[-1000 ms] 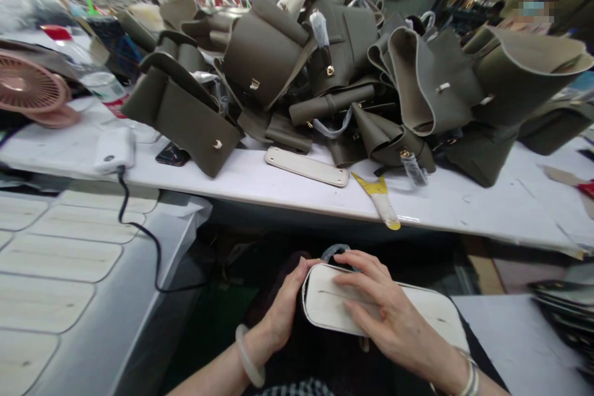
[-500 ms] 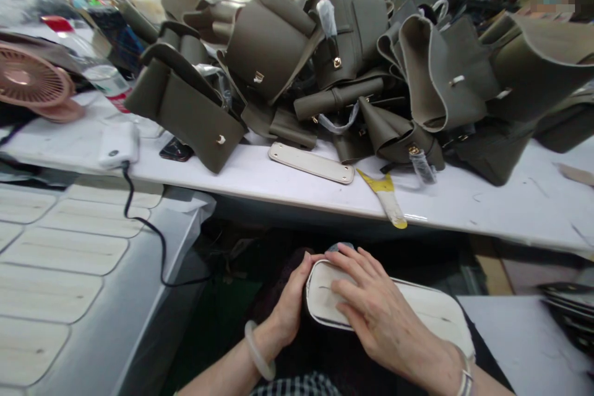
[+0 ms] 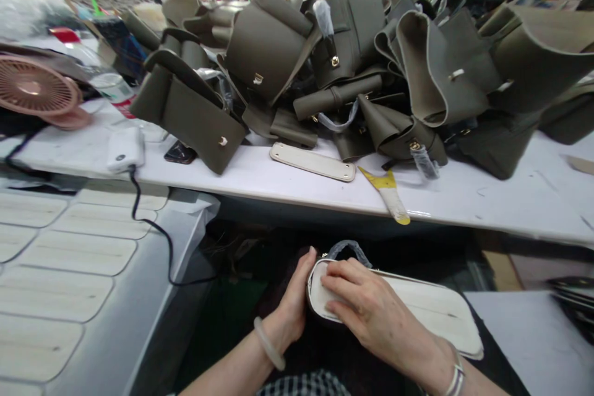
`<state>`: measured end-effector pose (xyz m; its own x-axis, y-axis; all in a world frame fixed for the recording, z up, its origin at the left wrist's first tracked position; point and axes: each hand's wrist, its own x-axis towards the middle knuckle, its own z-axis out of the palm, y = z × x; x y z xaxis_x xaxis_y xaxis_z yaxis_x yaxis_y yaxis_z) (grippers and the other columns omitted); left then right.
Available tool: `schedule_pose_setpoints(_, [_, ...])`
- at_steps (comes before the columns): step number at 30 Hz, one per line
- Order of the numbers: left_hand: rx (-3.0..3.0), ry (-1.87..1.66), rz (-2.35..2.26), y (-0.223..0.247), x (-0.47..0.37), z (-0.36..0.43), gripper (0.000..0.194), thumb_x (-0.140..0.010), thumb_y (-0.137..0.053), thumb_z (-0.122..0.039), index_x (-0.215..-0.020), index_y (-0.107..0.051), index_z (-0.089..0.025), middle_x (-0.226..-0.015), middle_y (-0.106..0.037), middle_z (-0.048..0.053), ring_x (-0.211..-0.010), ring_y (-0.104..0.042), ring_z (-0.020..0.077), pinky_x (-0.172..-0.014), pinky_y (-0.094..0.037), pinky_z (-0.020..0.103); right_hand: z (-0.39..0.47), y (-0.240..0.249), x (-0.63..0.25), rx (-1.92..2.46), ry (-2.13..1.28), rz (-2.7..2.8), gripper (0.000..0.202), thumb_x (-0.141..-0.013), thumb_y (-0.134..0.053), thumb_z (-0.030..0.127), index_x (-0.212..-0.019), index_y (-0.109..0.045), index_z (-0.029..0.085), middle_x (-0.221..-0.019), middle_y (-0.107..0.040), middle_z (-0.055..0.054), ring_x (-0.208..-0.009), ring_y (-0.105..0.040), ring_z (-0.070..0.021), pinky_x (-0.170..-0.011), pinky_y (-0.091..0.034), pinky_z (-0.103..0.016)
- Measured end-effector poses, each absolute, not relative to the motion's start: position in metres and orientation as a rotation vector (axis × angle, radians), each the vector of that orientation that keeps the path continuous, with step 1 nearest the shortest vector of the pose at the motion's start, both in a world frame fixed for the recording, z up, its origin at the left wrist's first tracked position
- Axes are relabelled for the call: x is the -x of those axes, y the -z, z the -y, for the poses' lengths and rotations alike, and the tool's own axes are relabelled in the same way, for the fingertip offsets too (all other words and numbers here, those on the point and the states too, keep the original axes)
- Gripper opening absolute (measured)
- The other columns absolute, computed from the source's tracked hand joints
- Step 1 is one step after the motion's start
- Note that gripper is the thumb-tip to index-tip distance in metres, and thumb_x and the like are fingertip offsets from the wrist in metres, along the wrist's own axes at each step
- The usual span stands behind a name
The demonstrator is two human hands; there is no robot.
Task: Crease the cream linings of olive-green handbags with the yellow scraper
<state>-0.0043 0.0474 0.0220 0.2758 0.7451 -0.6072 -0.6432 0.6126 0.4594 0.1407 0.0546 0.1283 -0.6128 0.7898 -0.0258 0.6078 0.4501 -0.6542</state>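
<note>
A bag lies in my lap with its long, rounded white base panel (image 3: 431, 303) facing up. A plastic-wrapped strap (image 3: 348, 247) arches out past its far edge. My left hand (image 3: 294, 303) is closed around the panel's left end, thumb up along the rim; its other fingers are mostly hidden. Over the left part of the panel, my right hand (image 3: 366, 303) has its fingers bent and close together, fingertips pressing the white surface. The bag's body underneath is dark and largely out of sight.
Dark olive bags (image 3: 269, 43) are heaped on the white bench (image 3: 288, 189). At its front edge lie a pale strip with metal studs (image 3: 313, 162) and a yellow-white scraper-like piece (image 3: 387, 195). A power bank (image 3: 125, 150) trails a cable. Cream panels (image 3: 65, 294) cover the left table.
My right hand's fingers have drawn in and bent more on the panel. More of the wrapped strap shows behind it. The bag has shifted slightly right.
</note>
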Motion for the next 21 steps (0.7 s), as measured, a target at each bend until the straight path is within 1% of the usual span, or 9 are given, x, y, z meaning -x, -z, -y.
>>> schedule_pose_setpoints(2, [-0.028,-0.939,-0.868,-0.024,-0.001,-0.052,0.039,-0.081,-0.07,-0.052,-0.091,-0.072,-0.014,-0.089,-0.072,0.004,-0.081,-0.064,0.0174,-0.083,-0.045,0.029,-0.057,-0.129,-0.138,1.225,-0.935,2.451,0.025,-0.086,-0.061,0.003,-0.104,-0.062,0.021,-0.115,-0.061,-0.005,-0.106,-0.054,-0.0245,-0.094,-0.05,-0.044])
schedule_pose_setpoints(4, [0.021,-0.939,-0.829,-0.023,-0.004,-0.055,0.032,-0.08,-0.072,-0.046,-0.082,-0.071,-0.014,-0.082,-0.071,0.003,-0.072,-0.063,0.0152,-0.078,-0.046,0.028,-0.057,-0.13,-0.136,1.235,-0.922,2.474,0.024,-0.085,-0.061,0.003,-0.102,-0.062,0.02,-0.115,-0.061,-0.005,-0.107,-0.053,-0.025,-0.094,-0.05,-0.044])
schedule_pose_setpoints(7, [0.022,-0.942,-0.818,-0.018,-0.006,-0.057,0.029,-0.081,-0.071,-0.043,-0.084,-0.071,-0.014,-0.078,-0.069,0.002,-0.068,-0.061,0.0142,-0.076,-0.046,0.027,-0.055,-0.13,-0.133,1.24,-0.859,2.511,0.021,-0.087,-0.058,0.003,-0.101,-0.06,0.019,-0.117,-0.06,-0.006,-0.106,-0.052,-0.025,-0.092,-0.05,-0.044])
schedule_pose_setpoints(10, [0.016,-0.936,-0.813,-0.014,-0.007,-0.059,0.028,-0.082,-0.07,-0.042,-0.085,-0.07,-0.014,-0.075,-0.067,0.001,-0.068,-0.06,0.014,-0.074,-0.046,0.027,-0.055,-0.131,-0.13,1.243,-0.788,2.548,0.018,-0.087,-0.055,0.001,-0.092,-0.059,0.018,-0.112,-0.06,-0.007,-0.1,-0.053,-0.024,-0.087,-0.051,-0.042])
schedule_pose_setpoints(13, [0.0,-0.948,-0.817,-0.014,-0.008,-0.06,0.029,-0.081,-0.071,-0.043,-0.08,-0.069,-0.014,-0.071,-0.066,0.0,-0.066,-0.06,0.0135,-0.073,-0.046,0.026,-0.057,-0.131,-0.131,1.242,-0.823,2.501,0.017,-0.085,-0.059,0.001,-0.088,-0.061,0.018,-0.11,-0.061,-0.006,-0.1,-0.054,-0.0234,-0.087,-0.052,-0.04])
schedule_pose_setpoints(16, [-0.019,-0.989,-0.84,-0.018,-0.006,-0.056,0.032,-0.08,-0.071,-0.046,-0.083,-0.069,-0.014,-0.076,-0.069,0.002,-0.07,-0.061,0.0144,-0.073,-0.046,0.027,-0.053,-0.129,-0.139,1.18,-0.895,2.385,0.018,-0.087,-0.061,0.005,-0.096,-0.065,0.019,-0.112,-0.062,-0.006,-0.104,-0.054,-0.0226,-0.092,-0.051,-0.04])
schedule_pose_setpoints(19, [-0.015,-0.993,-0.868,-0.021,0.002,-0.048,0.039,-0.084,-0.067,-0.051,-0.094,-0.07,-0.013,-0.087,-0.072,0.005,-0.078,-0.064,0.0168,-0.076,-0.047,0.028,-0.046,-0.124,-0.148,1.14,-0.908,2.287,0.024,-0.092,-0.058,0.009,-0.112,-0.064,0.021,-0.118,-0.061,-0.007,-0.107,-0.054,-0.0226,-0.095,-0.049,-0.041])
schedule_pose_setpoints(21, [0.023,-0.932,-0.864,-0.016,0.009,-0.042,0.044,-0.086,-0.062,-0.054,-0.101,-0.07,-0.012,-0.091,-0.073,0.007,-0.081,-0.065,0.0186,-0.077,-0.048,0.03,-0.041,-0.121,-0.151,1.137,-0.9,2.256,0.025,-0.094,-0.056,0.012,-0.117,-0.063,0.021,-0.122,-0.06,-0.008,-0.109,-0.054,-0.0228,-0.095,-0.049,-0.041])
